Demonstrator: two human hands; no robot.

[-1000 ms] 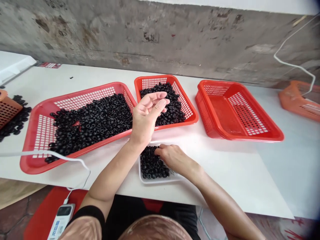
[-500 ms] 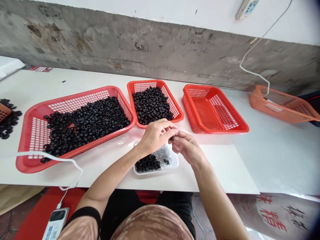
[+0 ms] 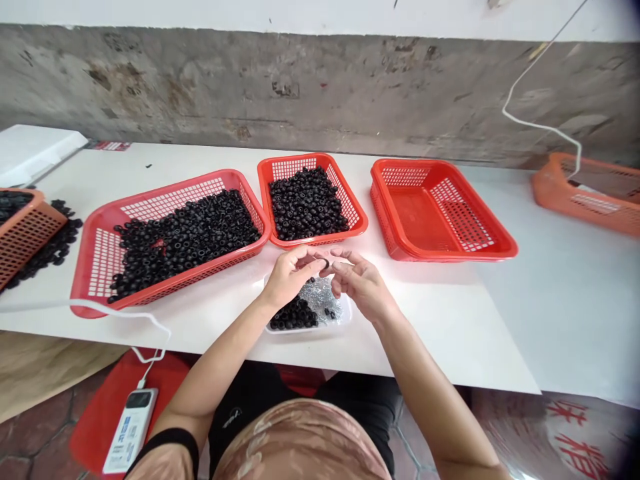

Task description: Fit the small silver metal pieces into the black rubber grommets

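My left hand (image 3: 290, 277) and my right hand (image 3: 358, 283) meet above a white plastic tray (image 3: 337, 318). A small black rubber ring (image 3: 326, 264) sits at my left fingertips, and my right fingers are spread close beside it without clearly gripping it. In the tray, a heap of black rings (image 3: 294, 315) lies at the left, next to silvery glittering bits (image 3: 320, 297). Part of the tray's far side is hidden under my hands.
Two red mesh baskets (image 3: 105, 257) (image 3: 295, 167) hold black rings, and a third red basket (image 3: 425, 213) beside them shows its bare floor. Orange baskets (image 3: 25, 233) (image 3: 585, 200) stand at both ends of the white table (image 3: 450, 320). A white cable (image 3: 120, 310) crosses its front.
My right hand has left the tray and risen to meet my left hand. The tray's heap of rings looks smaller, with silvery bits now showing, and the view has shifted.
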